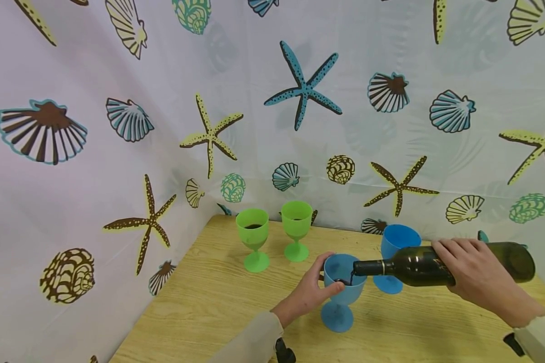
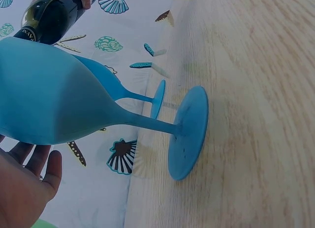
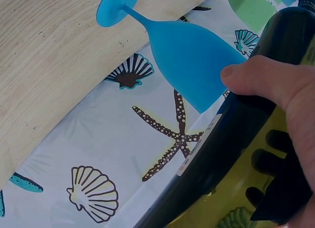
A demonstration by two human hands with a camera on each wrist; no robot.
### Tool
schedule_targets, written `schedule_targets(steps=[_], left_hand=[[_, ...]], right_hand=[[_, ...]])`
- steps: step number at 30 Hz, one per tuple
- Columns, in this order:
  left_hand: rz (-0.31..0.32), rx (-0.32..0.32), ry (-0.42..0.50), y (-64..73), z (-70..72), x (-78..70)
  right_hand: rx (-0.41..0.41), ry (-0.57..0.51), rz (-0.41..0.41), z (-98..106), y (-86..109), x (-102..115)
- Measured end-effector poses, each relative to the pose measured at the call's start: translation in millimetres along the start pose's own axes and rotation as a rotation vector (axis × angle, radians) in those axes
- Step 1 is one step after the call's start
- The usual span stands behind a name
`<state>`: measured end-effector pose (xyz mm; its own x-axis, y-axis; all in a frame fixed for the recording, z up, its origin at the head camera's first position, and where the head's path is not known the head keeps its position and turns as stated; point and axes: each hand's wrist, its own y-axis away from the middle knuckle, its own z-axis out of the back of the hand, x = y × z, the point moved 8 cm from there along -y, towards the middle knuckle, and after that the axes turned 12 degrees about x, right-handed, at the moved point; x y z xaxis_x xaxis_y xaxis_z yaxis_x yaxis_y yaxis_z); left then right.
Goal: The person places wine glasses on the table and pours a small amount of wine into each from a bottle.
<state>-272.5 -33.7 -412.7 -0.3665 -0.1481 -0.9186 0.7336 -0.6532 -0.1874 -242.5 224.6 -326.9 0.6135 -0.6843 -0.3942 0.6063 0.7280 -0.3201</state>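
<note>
I can't read any word or number with certainty from here. On the wine bottle (image 1: 420, 267) I make out pale lettering around the dark neck band (image 2: 28, 34) in my left wrist view, too small to spell out; my right wrist view shows a white label (image 3: 199, 146), its print blurred.

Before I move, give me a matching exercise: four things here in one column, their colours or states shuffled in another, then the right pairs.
Things
1. Bottle
2. Nearest goblet
3. Goblet behind the bottle
4. Leftmost goblet

States
A. Green, dark liquid inside
B. Tipped, in the right grip
C. Blue, standing unheld
D. Blue, held by the left grip

Pairs: 1-B; 2-D; 3-C; 4-A
</note>
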Motion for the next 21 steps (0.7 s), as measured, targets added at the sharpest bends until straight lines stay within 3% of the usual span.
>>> schedule_targets(steps=[21], left_hand=[[-0.008,-0.002,-0.002,0.6,0.2,-1.4]], right_hand=[[0.001,0.003,-0.005,0.6,-0.1,0.6]])
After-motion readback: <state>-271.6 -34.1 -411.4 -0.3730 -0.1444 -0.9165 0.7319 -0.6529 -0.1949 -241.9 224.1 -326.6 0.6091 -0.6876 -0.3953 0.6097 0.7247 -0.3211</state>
